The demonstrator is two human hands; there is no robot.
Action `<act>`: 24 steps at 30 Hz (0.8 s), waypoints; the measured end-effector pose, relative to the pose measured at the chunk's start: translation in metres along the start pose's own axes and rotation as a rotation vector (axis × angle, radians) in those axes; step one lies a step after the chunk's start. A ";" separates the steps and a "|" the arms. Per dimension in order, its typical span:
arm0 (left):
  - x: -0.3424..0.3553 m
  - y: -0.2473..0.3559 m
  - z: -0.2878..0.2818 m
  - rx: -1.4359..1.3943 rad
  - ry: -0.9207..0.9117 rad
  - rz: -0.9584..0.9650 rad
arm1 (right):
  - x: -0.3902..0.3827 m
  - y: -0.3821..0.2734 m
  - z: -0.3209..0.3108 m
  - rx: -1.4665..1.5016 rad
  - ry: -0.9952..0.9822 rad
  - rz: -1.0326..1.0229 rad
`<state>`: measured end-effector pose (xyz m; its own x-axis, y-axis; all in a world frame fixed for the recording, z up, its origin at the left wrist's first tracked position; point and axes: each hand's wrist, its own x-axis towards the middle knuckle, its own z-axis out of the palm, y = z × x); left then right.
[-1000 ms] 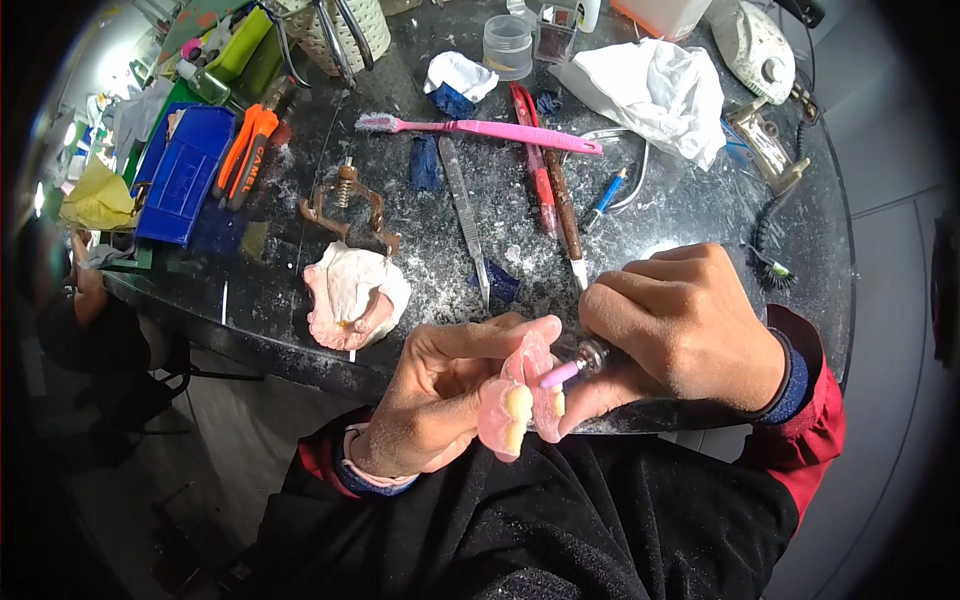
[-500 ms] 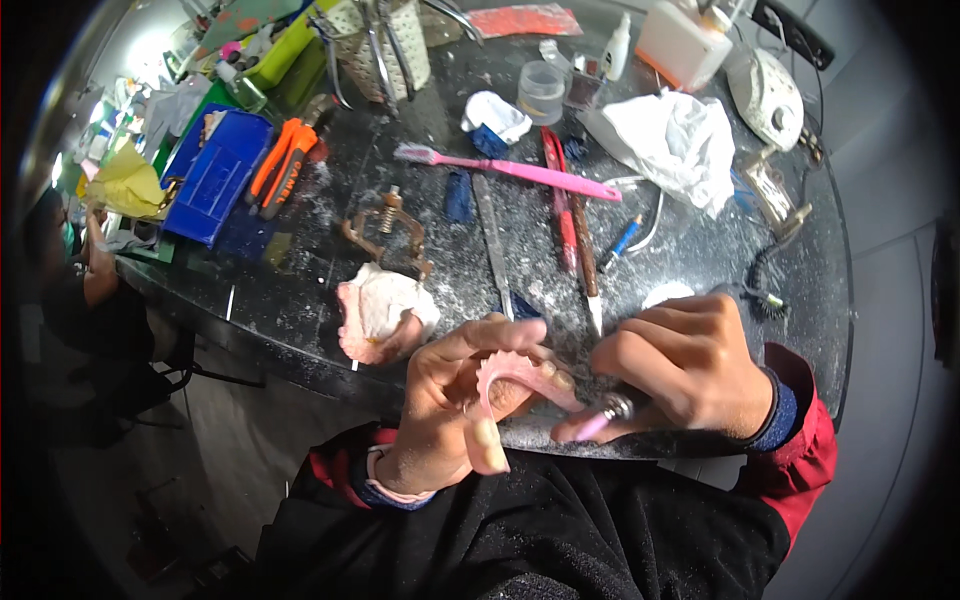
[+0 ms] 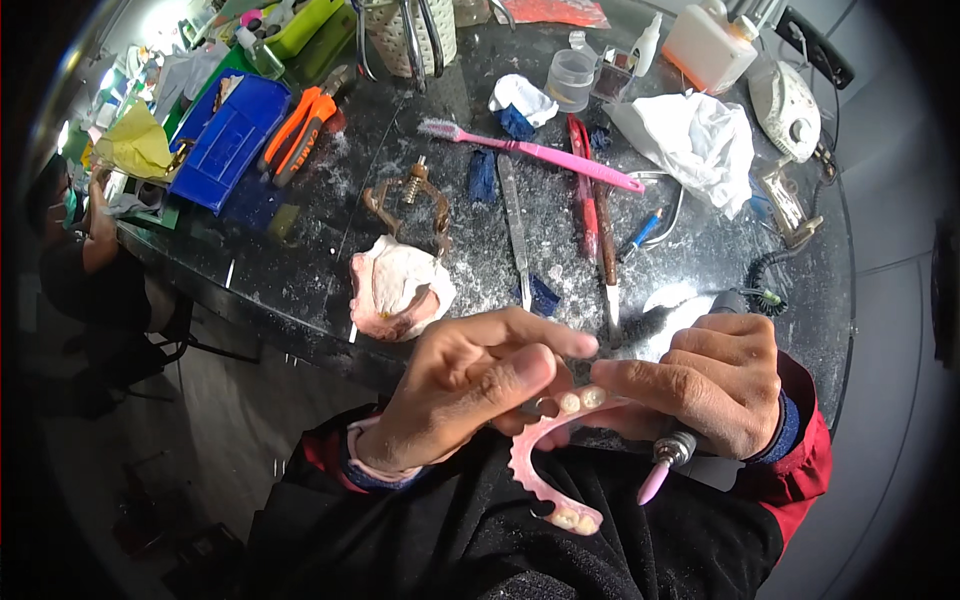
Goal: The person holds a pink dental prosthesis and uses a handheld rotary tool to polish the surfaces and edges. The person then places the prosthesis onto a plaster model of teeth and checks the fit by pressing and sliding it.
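A pink partial denture (image 3: 530,450) with tooth-coloured teeth hangs in front of my dark apron, its curved arch turned downward. My right hand (image 3: 700,385) pinches one end of it between forefinger and thumb. Within the same hand lies a rotary handpiece (image 3: 678,445), its pink pointed grinding stone (image 3: 654,483) tilted down. Beside the denture's upper end is my left hand (image 3: 480,385), thumb and forefinger spread apart. Its lower fingers are partly hidden behind the denture, so any contact there is unclear. A plaster dental cast (image 3: 400,290) sits on the bench beyond my left hand.
Across the dusty black bench (image 3: 310,290) lie a brass-coloured frame (image 3: 410,195), a pink toothbrush (image 3: 540,153), a metal spatula (image 3: 513,220), a knife (image 3: 608,250) and orange-handled cutters (image 3: 300,135). A blue box (image 3: 225,140) stands left, crumpled white plastic (image 3: 695,145) right. Another person sits far left.
The denture has been turned over and shifted right; its end is now between my right fingers. My left thumb and forefinger have spread. The handpiece tip has swung lower and to the right.
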<state>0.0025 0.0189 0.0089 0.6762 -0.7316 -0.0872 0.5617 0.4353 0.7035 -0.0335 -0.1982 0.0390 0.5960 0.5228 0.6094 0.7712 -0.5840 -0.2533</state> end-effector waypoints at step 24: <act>0.002 -0.020 0.004 -0.208 -0.048 0.029 | -0.005 0.000 0.004 -0.163 -0.148 0.220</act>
<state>-0.0092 0.0067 -0.0027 0.6727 -0.7392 -0.0325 0.6322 0.5514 0.5444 -0.0352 -0.1984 0.0334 0.7798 0.4507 0.4345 0.5814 -0.7787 -0.2358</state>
